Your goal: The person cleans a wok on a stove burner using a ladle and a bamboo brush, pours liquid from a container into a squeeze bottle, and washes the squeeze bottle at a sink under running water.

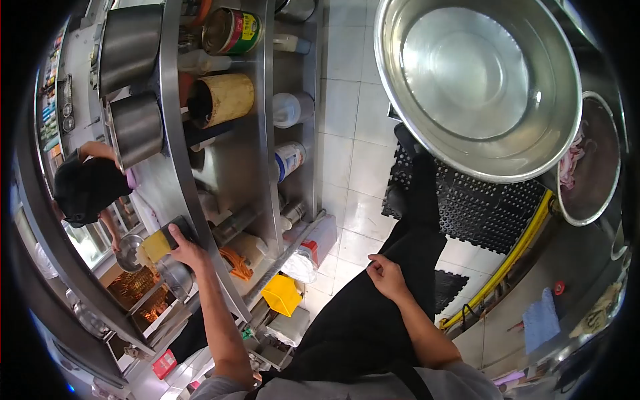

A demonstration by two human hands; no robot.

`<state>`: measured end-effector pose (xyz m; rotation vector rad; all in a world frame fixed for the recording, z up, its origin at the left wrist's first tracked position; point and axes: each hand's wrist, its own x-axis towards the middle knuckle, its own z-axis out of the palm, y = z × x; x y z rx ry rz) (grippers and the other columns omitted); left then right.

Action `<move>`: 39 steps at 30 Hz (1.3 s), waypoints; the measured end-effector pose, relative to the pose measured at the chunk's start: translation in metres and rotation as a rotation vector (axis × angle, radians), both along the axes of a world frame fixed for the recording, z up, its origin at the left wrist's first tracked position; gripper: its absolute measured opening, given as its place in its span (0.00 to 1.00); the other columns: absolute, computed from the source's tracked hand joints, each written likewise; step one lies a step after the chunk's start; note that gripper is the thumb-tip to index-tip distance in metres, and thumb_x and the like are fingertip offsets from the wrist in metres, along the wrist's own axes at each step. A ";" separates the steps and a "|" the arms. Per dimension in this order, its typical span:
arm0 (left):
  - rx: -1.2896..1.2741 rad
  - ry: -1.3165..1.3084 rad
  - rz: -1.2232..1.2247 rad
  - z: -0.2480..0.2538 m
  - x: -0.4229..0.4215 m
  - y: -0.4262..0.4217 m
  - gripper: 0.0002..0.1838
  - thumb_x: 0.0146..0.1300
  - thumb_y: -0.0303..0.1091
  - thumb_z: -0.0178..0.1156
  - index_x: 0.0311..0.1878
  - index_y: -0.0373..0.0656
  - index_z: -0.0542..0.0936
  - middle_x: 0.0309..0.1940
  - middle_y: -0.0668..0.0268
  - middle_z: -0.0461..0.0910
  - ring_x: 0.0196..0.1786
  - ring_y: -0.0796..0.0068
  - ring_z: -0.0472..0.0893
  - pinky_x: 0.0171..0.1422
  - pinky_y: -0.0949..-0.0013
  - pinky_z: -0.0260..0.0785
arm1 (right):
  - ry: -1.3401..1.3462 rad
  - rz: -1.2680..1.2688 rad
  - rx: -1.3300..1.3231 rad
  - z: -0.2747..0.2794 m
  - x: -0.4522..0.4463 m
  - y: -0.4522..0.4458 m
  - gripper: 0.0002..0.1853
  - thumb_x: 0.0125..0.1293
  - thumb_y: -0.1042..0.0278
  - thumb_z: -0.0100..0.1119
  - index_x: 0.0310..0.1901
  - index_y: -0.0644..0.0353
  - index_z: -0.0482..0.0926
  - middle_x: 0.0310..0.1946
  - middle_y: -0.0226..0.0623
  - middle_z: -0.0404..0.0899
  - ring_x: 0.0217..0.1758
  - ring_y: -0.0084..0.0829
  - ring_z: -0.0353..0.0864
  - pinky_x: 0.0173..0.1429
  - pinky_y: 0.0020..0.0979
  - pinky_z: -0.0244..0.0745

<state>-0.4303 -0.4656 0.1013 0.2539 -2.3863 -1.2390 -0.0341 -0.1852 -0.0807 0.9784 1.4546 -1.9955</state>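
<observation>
Block of yellow and black (157, 247), long axis slanting toward upper right, is gripped by the left hand (189, 253) at centre left, the right hand (390, 280) curled near black clothing (353, 320).

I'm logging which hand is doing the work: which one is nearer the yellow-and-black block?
Left. The left hand has its fingers on the yellow-and-black block; the right hand is away to the right, over the black clothing.
</observation>
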 end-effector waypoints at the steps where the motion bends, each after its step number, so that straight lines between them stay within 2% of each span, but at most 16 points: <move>1: -0.004 -0.004 0.001 0.002 0.000 -0.002 0.36 0.70 0.42 0.72 0.70 0.30 0.69 0.63 0.56 0.78 0.56 0.67 0.81 0.65 0.64 0.75 | 0.002 -0.004 -0.007 0.000 0.000 -0.003 0.18 0.68 0.70 0.66 0.58 0.64 0.83 0.35 0.42 0.88 0.30 0.32 0.86 0.42 0.34 0.81; 4: 0.069 0.076 -0.037 -0.001 0.001 0.006 0.25 0.70 0.40 0.72 0.60 0.33 0.77 0.50 0.60 0.85 0.44 0.71 0.85 0.50 0.64 0.83 | 0.017 0.000 -0.009 -0.005 -0.003 -0.006 0.17 0.68 0.70 0.66 0.57 0.64 0.83 0.34 0.42 0.88 0.30 0.33 0.86 0.42 0.34 0.81; 7: 0.143 -0.018 -0.041 0.001 0.003 -0.001 0.30 0.70 0.39 0.72 0.67 0.29 0.73 0.60 0.59 0.80 0.56 0.70 0.80 0.67 0.64 0.73 | 0.082 0.056 0.003 -0.009 -0.017 -0.007 0.16 0.68 0.70 0.65 0.56 0.64 0.84 0.35 0.45 0.88 0.33 0.39 0.87 0.43 0.36 0.82; 10: 0.079 -0.015 0.036 0.003 0.007 0.015 0.28 0.71 0.38 0.71 0.65 0.29 0.75 0.59 0.60 0.81 0.57 0.72 0.80 0.68 0.65 0.72 | 0.271 0.179 0.124 -0.037 -0.068 -0.001 0.16 0.67 0.71 0.64 0.55 0.64 0.84 0.39 0.51 0.87 0.40 0.48 0.88 0.48 0.42 0.82; 12: 0.044 0.058 0.021 0.004 0.011 0.034 0.26 0.72 0.37 0.70 0.64 0.28 0.76 0.59 0.59 0.81 0.57 0.72 0.80 0.69 0.65 0.71 | 0.463 0.204 0.296 -0.052 -0.150 0.010 0.15 0.67 0.70 0.61 0.53 0.65 0.84 0.42 0.54 0.86 0.48 0.54 0.86 0.54 0.48 0.81; 13: 0.037 0.069 0.038 0.001 0.010 0.029 0.26 0.72 0.37 0.70 0.64 0.28 0.75 0.59 0.59 0.81 0.57 0.71 0.80 0.68 0.65 0.71 | 0.464 0.226 0.340 -0.036 -0.211 0.030 0.14 0.69 0.69 0.59 0.51 0.65 0.84 0.42 0.54 0.85 0.49 0.56 0.85 0.55 0.49 0.80; 16: -0.055 0.042 0.072 0.005 0.013 0.045 0.28 0.73 0.38 0.69 0.66 0.27 0.73 0.60 0.57 0.80 0.58 0.70 0.79 0.69 0.65 0.70 | 0.678 0.031 0.594 -0.019 -0.390 0.066 0.13 0.67 0.71 0.60 0.51 0.64 0.81 0.43 0.58 0.83 0.48 0.60 0.83 0.53 0.54 0.79; 18: -0.045 -0.018 0.091 0.009 0.015 0.047 0.29 0.74 0.38 0.67 0.68 0.28 0.72 0.62 0.58 0.79 0.58 0.70 0.78 0.69 0.66 0.69 | 0.786 -0.105 0.746 0.000 -0.502 0.088 0.12 0.63 0.77 0.61 0.49 0.65 0.80 0.39 0.55 0.83 0.46 0.60 0.83 0.51 0.54 0.79; 19: -0.064 -0.015 0.144 0.005 0.016 0.045 0.28 0.74 0.37 0.68 0.67 0.28 0.72 0.61 0.57 0.79 0.59 0.69 0.78 0.71 0.64 0.67 | 0.743 -0.051 0.741 0.005 -0.554 0.097 0.13 0.62 0.76 0.61 0.49 0.65 0.81 0.39 0.54 0.82 0.47 0.60 0.83 0.51 0.54 0.79; 21: -0.055 -0.008 0.163 0.000 0.019 0.040 0.28 0.74 0.36 0.68 0.67 0.27 0.72 0.61 0.57 0.79 0.59 0.69 0.78 0.71 0.64 0.67 | 0.818 -0.001 0.897 0.011 -0.638 0.104 0.18 0.63 0.74 0.64 0.55 0.64 0.82 0.45 0.54 0.84 0.51 0.59 0.84 0.54 0.49 0.81; 22: -0.052 -0.002 0.177 -0.002 0.019 0.041 0.27 0.73 0.36 0.68 0.67 0.27 0.72 0.61 0.56 0.79 0.59 0.68 0.78 0.71 0.64 0.67 | 0.832 0.005 0.762 0.006 -0.666 0.104 0.21 0.63 0.73 0.65 0.58 0.63 0.80 0.52 0.53 0.83 0.57 0.55 0.83 0.60 0.46 0.78; 23: -0.069 0.002 0.174 0.004 0.018 0.048 0.27 0.73 0.34 0.68 0.66 0.27 0.72 0.60 0.56 0.79 0.58 0.68 0.78 0.69 0.64 0.68 | 0.845 0.027 0.701 0.000 -0.692 0.103 0.21 0.63 0.73 0.65 0.59 0.63 0.80 0.52 0.53 0.83 0.57 0.55 0.83 0.60 0.46 0.78; 24: -0.006 -0.045 0.189 -0.008 0.026 0.029 0.28 0.73 0.35 0.68 0.67 0.28 0.71 0.62 0.55 0.78 0.60 0.68 0.78 0.70 0.63 0.69 | 0.846 0.051 0.667 -0.003 -0.710 0.104 0.21 0.63 0.73 0.65 0.59 0.63 0.80 0.52 0.53 0.83 0.57 0.55 0.83 0.60 0.46 0.78; 26: 0.038 -0.089 0.176 -0.009 0.027 0.026 0.32 0.70 0.36 0.71 0.68 0.28 0.68 0.61 0.52 0.77 0.63 0.61 0.77 0.72 0.58 0.68 | 0.850 0.098 0.658 -0.012 -0.742 0.109 0.22 0.63 0.73 0.66 0.59 0.63 0.80 0.52 0.53 0.84 0.57 0.55 0.83 0.60 0.46 0.79; 32: 0.006 -0.005 0.119 0.001 0.012 0.046 0.32 0.70 0.39 0.69 0.68 0.31 0.67 0.61 0.53 0.75 0.62 0.59 0.78 0.71 0.57 0.69 | 0.837 0.157 0.609 -0.026 -0.770 0.137 0.22 0.62 0.72 0.67 0.60 0.63 0.80 0.53 0.53 0.84 0.57 0.55 0.84 0.61 0.45 0.79; 39: -0.021 -0.054 0.156 0.003 0.013 0.046 0.33 0.68 0.41 0.71 0.67 0.32 0.67 0.60 0.53 0.74 0.62 0.59 0.78 0.71 0.56 0.70 | 0.852 0.161 0.609 -0.030 -0.781 0.143 0.23 0.62 0.72 0.68 0.60 0.64 0.80 0.54 0.54 0.85 0.58 0.54 0.84 0.61 0.43 0.79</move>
